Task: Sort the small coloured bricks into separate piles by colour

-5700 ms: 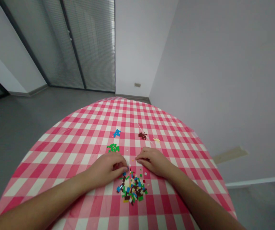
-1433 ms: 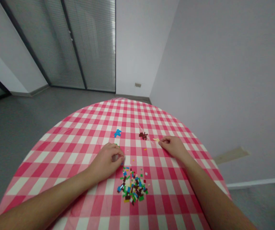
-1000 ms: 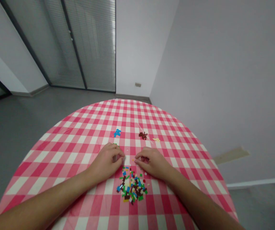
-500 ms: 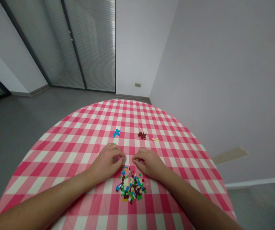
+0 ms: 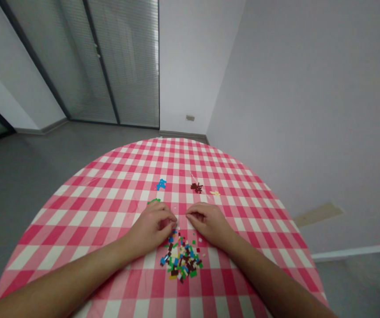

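A loose heap of small mixed-colour building bricks (image 5: pixel 185 260) lies in front of me. My left hand (image 5: pixel 155 223) is at the heap's far left edge, thumb and fingertips pinched together; whatever they hold is too small to make out. Across a narrow gap, my right hand (image 5: pixel 208 221) rests by the heap's far right side, its fingers also closed in a pinch, the contents hidden. Just beyond my left knuckles lies a group of green bricks (image 5: pixel 154 201), partly covered by the hand.
Farther off on the checked tablecloth (image 5: pixel 117 176) are separate small groups of blue bricks (image 5: pixel 161 184), dark brown bricks (image 5: pixel 196 187) and cream bricks (image 5: pixel 215 193). The round table stands close to a wall (image 5: pixel 292 110) on the right.
My left hand has shifted slightly right and nearer to me, showing more of the green bricks. My right hand has moved slightly to the right.
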The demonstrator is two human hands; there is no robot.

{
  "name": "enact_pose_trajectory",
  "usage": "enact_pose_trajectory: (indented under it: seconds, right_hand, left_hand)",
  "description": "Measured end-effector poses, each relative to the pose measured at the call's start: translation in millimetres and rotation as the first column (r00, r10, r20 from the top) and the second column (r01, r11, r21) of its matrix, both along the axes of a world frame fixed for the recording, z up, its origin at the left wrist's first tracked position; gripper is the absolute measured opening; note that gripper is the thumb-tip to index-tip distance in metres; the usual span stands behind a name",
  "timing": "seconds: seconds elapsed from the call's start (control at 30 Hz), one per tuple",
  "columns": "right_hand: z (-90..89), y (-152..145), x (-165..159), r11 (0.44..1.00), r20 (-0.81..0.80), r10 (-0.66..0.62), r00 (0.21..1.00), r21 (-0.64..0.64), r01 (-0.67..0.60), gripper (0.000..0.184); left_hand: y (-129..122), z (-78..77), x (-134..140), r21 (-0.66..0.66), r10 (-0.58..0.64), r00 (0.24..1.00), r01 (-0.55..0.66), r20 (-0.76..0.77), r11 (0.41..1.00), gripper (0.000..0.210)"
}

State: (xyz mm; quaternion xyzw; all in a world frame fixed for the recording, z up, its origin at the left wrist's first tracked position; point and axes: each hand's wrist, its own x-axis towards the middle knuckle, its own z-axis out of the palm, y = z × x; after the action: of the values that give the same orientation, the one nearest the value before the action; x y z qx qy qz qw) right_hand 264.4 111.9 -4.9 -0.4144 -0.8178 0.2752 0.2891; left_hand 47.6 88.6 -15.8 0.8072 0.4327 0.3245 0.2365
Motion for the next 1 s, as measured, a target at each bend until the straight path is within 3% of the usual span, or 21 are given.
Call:
enact_pose_trajectory:
  seconds: [0.13, 0.23, 0.3, 0.6, 0.83, 1.0]
  right_hand:
    - [-2.6, 1, 2, 0.960, -0.225, -0.122, 0.967, -0.273, 0.057, 0.005]
    - [-3.1, -1, 2, 0.871, -0.431, -0.176, 0.885, -0.487, -0.063, 0.022]
    - [-2.1, -3, 0, 0.824, -0.486, -0.186, 0.854, -0.550, -0.134, 0.030]
    - [-4.7, -7, -4, 0.775, -0.465, -0.140, 0.874, -0.601, -0.195, 0.033]
    - [-3.3, -9, -5, 0.802, -0.414, -0.112, 0.904, -0.574, -0.163, 0.028]
    - [-2.8, -10, -5, 0.770, -0.457, -0.075, 0.886, -0.591, -0.239, 0.029]
  left_hand:
    - [0, 0.6, 0, 0.006, -0.001, 1.000, 0.001, 0.002, 1.000, 0.012]
    - [-1, 2.5, 0, 0.033, 0.005, 0.999, -0.006, 0.033, 0.999, 0.009]
    - [-2, 3.5, 1, 0.062, 0.007, 0.997, -0.012, 0.073, 0.998, 0.010]
    - [-7, -0.2, 4, 0.109, -0.032, 0.994, 0.021, 0.103, 0.994, 0.012]
    - [-8, -1.4, 6, 0.130, -0.051, 0.991, 0.034, 0.124, 0.991, 0.008]
    - [-9, 1.4, 6, 0.127, -0.056, 0.989, 0.039, 0.137, 0.991, 0.009]
